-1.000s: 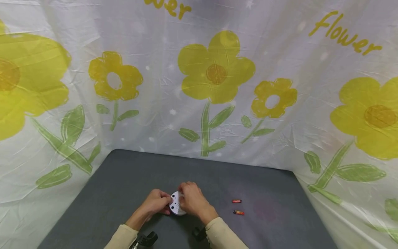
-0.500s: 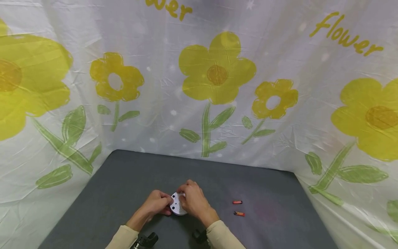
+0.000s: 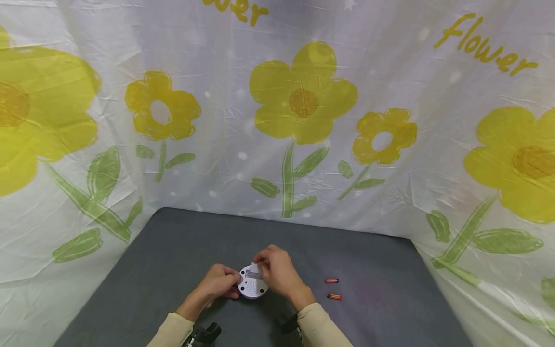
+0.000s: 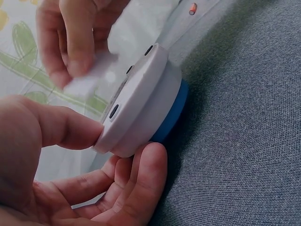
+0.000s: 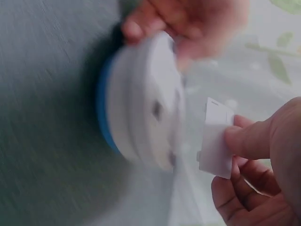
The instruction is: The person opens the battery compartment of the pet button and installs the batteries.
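A round white device (image 3: 253, 286) with a blue base lies tilted on the grey table (image 3: 173, 250), small dark holes in its white face (image 4: 141, 101). My left hand (image 3: 231, 284) grips its left rim, thumb on top and fingers underneath (image 4: 136, 188). My right hand (image 3: 261, 268) pinches a small white rectangular cover (image 5: 215, 139) between thumb and fingers, held just off the device's face (image 5: 141, 108). In the left wrist view the cover (image 4: 91, 77) is blurred above the device.
Two small red-orange batteries (image 3: 331, 280) (image 3: 333, 297) lie on the table right of my hands. A white sheet printed with yellow flowers (image 3: 302, 96) hangs behind and along both sides. Black wrist mounts (image 3: 205, 333) show at the bottom edge.
My right hand has drawn back to the right off the device with the small white cover in its fingers, baring more of the device's face. The left hand has kept its grip.
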`<state>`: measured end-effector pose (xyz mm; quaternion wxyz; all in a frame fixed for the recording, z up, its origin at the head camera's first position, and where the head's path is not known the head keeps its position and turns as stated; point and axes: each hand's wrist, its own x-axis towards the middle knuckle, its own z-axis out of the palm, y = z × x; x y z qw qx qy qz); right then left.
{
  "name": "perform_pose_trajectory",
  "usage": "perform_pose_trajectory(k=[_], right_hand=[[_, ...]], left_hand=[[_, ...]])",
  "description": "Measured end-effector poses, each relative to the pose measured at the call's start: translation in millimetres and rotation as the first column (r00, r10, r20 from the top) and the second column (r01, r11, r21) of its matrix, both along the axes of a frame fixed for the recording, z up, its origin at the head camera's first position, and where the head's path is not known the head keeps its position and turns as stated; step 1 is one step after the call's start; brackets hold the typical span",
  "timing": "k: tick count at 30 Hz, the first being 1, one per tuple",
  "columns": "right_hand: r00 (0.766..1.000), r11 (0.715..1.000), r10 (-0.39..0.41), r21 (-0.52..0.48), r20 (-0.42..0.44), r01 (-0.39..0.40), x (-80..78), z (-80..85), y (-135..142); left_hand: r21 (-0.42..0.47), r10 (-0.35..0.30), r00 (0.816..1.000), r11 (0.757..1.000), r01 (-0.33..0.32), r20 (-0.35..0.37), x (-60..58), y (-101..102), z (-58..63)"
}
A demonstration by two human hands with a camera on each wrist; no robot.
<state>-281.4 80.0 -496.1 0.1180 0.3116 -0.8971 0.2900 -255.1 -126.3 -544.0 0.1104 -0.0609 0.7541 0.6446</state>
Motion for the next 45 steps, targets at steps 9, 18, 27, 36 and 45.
perform_pose_trajectory(k=[9,18,27,36,45], right_hand=[[0.994,0.994,-0.113,0.012,0.010,0.113,-10.4,26.7,65.9],[0.946,0.971,-0.234,0.097,0.224,0.218,-1.0,37.6,152.5],[0.869,0.923,-0.381,0.186,0.316,0.337,7.5,26.5,223.4],[0.807,0.890,-0.453,0.251,0.379,0.381,9.7,0.8,256.7],[0.778,0.869,-0.493,0.267,0.391,0.416,11.4,-23.9,260.1]], left_hand=[[0.014,0.007,1.000,1.000,-0.008,0.016,1.2,-1.5,0.3],[0.035,-0.004,1.000,0.999,0.003,0.021,1.2,-1.7,-1.6],[0.040,-0.011,1.000,0.999,0.010,0.023,0.0,-1.7,-3.8],[0.044,-0.012,1.000,0.999,0.011,0.020,-1.7,-2.3,-1.1],[0.035,-0.005,1.000,0.999,0.004,0.023,-0.9,-2.6,-2.0]])
